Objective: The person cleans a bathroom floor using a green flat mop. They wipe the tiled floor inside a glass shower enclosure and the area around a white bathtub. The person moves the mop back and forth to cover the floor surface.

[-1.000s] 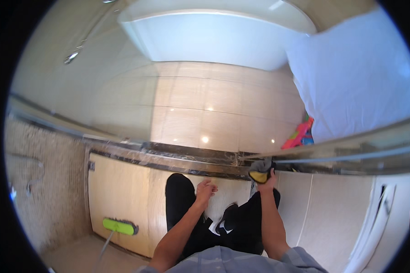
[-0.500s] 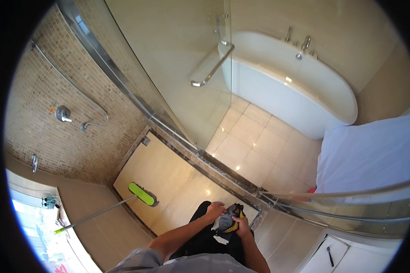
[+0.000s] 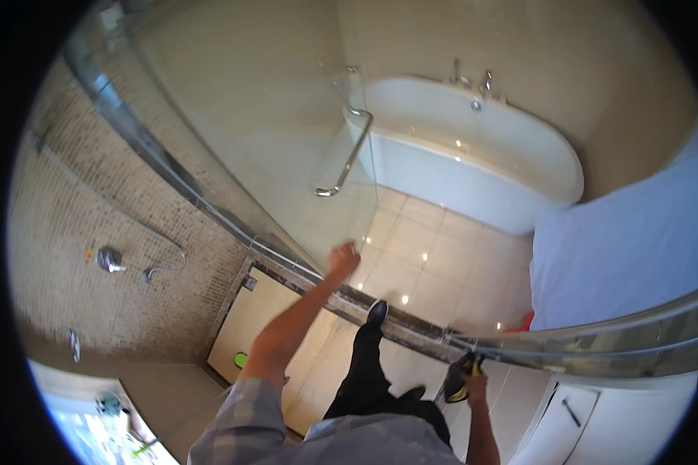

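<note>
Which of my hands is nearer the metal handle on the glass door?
Left. Your left hand is just below the metal handle in the picture; your right hand is farther off, down to the right, holding a dark and yellow item.

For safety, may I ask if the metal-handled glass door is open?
Open: the door leaves a gap; a black shoe overlaps the dark stone sill.

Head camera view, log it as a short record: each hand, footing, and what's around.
Left hand: near the clear glass door; grip and contact unclear
Right hand: holding a crumpled dark-and-yellow cloth
Footing: one black shoe at the dark marble sill
Door fitting: curved chrome bar handle
Beyond sill: white oval bathtub, beige tiled floor
Far right: draped white sheet
</note>
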`<action>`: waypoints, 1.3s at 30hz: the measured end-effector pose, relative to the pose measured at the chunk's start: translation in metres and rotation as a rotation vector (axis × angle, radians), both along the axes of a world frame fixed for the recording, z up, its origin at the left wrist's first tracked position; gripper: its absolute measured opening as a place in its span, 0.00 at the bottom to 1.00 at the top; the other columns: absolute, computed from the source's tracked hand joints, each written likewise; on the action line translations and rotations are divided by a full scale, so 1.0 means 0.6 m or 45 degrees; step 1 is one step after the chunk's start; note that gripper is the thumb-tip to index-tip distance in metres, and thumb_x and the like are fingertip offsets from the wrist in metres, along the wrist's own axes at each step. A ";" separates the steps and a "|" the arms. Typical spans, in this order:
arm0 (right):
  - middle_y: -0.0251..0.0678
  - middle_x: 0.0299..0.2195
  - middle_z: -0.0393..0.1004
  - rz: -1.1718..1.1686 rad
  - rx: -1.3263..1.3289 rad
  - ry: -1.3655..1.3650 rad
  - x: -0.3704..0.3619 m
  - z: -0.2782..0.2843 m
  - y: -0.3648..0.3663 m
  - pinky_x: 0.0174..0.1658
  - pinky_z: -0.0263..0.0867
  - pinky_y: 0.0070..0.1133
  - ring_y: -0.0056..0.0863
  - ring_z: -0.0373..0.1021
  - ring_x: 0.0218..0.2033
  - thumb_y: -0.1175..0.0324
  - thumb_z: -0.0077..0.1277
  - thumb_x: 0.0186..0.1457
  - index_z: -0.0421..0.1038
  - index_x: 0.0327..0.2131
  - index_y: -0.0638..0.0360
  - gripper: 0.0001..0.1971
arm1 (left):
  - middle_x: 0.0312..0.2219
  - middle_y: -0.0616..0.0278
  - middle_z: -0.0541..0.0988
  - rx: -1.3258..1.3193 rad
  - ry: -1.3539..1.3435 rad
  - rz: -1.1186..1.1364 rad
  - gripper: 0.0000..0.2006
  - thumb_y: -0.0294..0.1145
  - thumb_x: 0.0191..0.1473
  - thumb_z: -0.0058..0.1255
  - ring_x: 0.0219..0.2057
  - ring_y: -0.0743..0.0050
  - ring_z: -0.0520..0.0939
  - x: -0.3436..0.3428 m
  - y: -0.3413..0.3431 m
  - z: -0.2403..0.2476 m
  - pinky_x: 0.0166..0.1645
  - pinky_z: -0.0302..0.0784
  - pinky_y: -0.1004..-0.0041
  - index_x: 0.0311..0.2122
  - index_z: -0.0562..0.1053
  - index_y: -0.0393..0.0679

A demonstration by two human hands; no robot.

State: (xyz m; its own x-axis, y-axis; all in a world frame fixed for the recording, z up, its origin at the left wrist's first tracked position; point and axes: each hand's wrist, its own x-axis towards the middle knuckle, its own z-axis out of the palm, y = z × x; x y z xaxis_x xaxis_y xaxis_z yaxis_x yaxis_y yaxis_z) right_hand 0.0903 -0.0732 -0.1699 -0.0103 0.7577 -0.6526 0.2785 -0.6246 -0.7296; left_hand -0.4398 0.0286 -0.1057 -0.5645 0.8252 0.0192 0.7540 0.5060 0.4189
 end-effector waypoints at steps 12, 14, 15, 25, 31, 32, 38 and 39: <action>0.39 0.33 0.75 -0.823 -0.270 0.031 -0.170 -0.053 -0.005 0.34 0.69 0.28 0.34 0.72 0.31 0.78 0.57 0.43 0.71 0.41 0.68 0.18 | 0.50 0.39 0.69 -0.059 -0.042 0.057 0.27 0.27 0.43 0.47 0.51 0.45 0.71 -0.281 0.403 -0.001 0.54 0.69 0.61 0.52 0.62 0.32; 0.38 0.30 0.75 -0.511 -0.144 -0.136 -0.223 -0.070 -0.003 0.31 0.67 0.28 0.32 0.71 0.29 0.73 0.60 0.40 0.71 0.39 0.69 0.19 | 0.43 0.37 0.75 -0.100 -0.206 0.147 0.32 0.29 0.43 0.46 0.46 0.42 0.76 -0.286 0.437 -0.014 0.52 0.72 0.58 0.57 0.58 0.34; 0.40 0.27 0.74 -0.403 -0.149 -0.300 -0.247 -0.082 -0.003 0.30 0.66 0.29 0.32 0.71 0.27 0.68 0.62 0.37 0.71 0.38 0.71 0.22 | 0.44 0.37 0.75 -0.168 -0.253 0.240 0.31 0.30 0.44 0.45 0.46 0.41 0.76 -0.290 0.448 -0.008 0.51 0.72 0.58 0.57 0.59 0.37; 0.43 0.26 0.76 -0.473 -0.187 -0.385 -0.299 -0.032 0.012 0.32 0.68 0.27 0.34 0.73 0.27 0.68 0.57 0.37 0.73 0.33 0.73 0.18 | 0.38 0.40 0.78 -0.141 -0.208 0.224 0.20 0.41 0.51 0.50 0.41 0.40 0.78 -0.308 0.465 -0.033 0.45 0.74 0.53 0.46 0.66 0.42; 0.45 0.26 0.76 -0.491 -0.131 -0.400 -0.290 -0.018 0.017 0.33 0.67 0.28 0.35 0.74 0.29 0.71 0.56 0.38 0.73 0.33 0.74 0.17 | 0.36 0.42 0.78 -0.156 -0.179 0.079 0.18 0.39 0.51 0.48 0.39 0.41 0.79 -0.250 0.441 -0.013 0.43 0.75 0.53 0.46 0.66 0.44; 0.46 0.27 0.76 -0.414 -0.089 -0.450 -0.292 -0.016 0.024 0.33 0.67 0.29 0.36 0.74 0.29 0.71 0.56 0.38 0.73 0.34 0.74 0.17 | 0.36 0.42 0.79 -0.191 -0.168 0.068 0.17 0.38 0.51 0.48 0.39 0.41 0.79 -0.229 0.438 -0.011 0.43 0.75 0.53 0.46 0.66 0.45; 0.46 0.32 0.77 -0.284 0.063 -0.262 -0.359 0.050 0.067 0.39 0.68 0.28 0.36 0.75 0.34 0.70 0.57 0.39 0.73 0.39 0.70 0.20 | 0.34 0.45 0.79 -0.284 -0.068 -0.055 0.16 0.37 0.51 0.48 0.38 0.43 0.80 -0.171 0.412 0.002 0.41 0.75 0.52 0.46 0.67 0.51; 0.46 0.32 0.77 -0.255 0.086 -0.248 -0.361 0.063 0.080 0.39 0.68 0.28 0.36 0.75 0.35 0.69 0.57 0.39 0.73 0.40 0.70 0.21 | 0.34 0.45 0.79 -0.282 -0.049 -0.076 0.16 0.37 0.51 0.48 0.37 0.43 0.80 -0.155 0.404 0.003 0.41 0.75 0.52 0.46 0.67 0.51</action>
